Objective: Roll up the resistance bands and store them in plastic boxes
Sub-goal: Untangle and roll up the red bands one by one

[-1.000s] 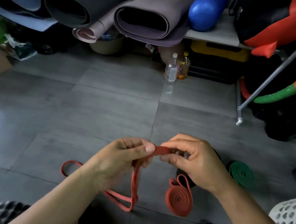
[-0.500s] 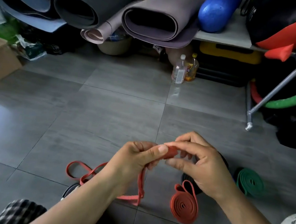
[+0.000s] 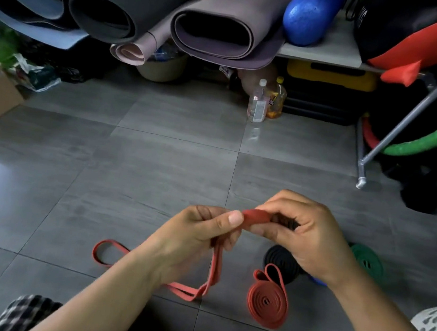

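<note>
1. Red rubber band (image 3: 256, 217) runs between both grips; its short started roll sits in the right grip (image 3: 310, 241), pinched between the thumb and curled fingers.
2. Just left of it, almost touching, the left grip (image 3: 196, 240) pinches the same band, thumb on top and fingers curled round the strap.
3. Below the left grip the band's doubled tail hangs to the grey tiled floor (image 3: 155, 171). From there it trails left under the forearm and ends in a loop.
4. Below the right grip a finished red coil (image 3: 267, 302) lies flat on the floor, its loose outer end overlapping a black coil (image 3: 281, 261) that the right wrist partly hides.
5. Right of the right grip, past the wrist, a green coil (image 3: 365, 258) lies on the floor.
6. Well beyond both grips two bottles (image 3: 259, 101) stand on the floor, with rolled mats (image 3: 224, 30) above them.
</note>
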The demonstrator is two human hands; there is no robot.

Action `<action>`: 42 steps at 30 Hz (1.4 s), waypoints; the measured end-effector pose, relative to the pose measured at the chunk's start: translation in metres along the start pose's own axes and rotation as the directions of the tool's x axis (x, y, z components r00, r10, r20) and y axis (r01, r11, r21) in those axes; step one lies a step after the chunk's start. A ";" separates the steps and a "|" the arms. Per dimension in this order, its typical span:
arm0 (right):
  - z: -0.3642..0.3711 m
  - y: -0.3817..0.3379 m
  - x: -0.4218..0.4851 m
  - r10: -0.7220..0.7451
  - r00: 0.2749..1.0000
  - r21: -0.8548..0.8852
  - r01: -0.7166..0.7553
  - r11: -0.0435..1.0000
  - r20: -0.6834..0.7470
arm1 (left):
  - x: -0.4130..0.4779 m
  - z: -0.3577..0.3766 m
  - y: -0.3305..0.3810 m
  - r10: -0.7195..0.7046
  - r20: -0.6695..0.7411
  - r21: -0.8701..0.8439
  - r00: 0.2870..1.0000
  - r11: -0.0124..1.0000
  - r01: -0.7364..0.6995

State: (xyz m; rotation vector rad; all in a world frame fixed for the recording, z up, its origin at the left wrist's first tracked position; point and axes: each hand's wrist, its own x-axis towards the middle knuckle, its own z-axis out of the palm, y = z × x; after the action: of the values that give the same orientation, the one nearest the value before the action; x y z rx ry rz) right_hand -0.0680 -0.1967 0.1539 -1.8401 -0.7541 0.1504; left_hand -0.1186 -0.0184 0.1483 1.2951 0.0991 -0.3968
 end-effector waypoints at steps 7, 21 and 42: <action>0.022 0.004 -0.006 0.159 0.987 0.467 -0.139 0.874 -0.005 | -0.001 0.010 -0.014 0.004 0.214 -0.401 0.977 0.912 0.084; 0.013 -0.011 0.004 -0.006 0.976 -0.389 0.093 0.917 0.219 | -0.007 0.003 -0.002 -0.079 -0.230 0.178 0.970 0.976 0.122; 0.051 -0.011 0.010 0.300 0.954 0.758 -0.206 0.619 0.015 | -0.003 0.003 -0.010 0.030 0.076 -0.565 0.997 0.825 0.019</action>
State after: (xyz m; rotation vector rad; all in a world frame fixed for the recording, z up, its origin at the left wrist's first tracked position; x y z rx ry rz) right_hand -0.0872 -0.1482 0.1453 -1.1086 -0.2534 0.4703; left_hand -0.1254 -0.0230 0.1405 0.6857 0.1324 -0.3773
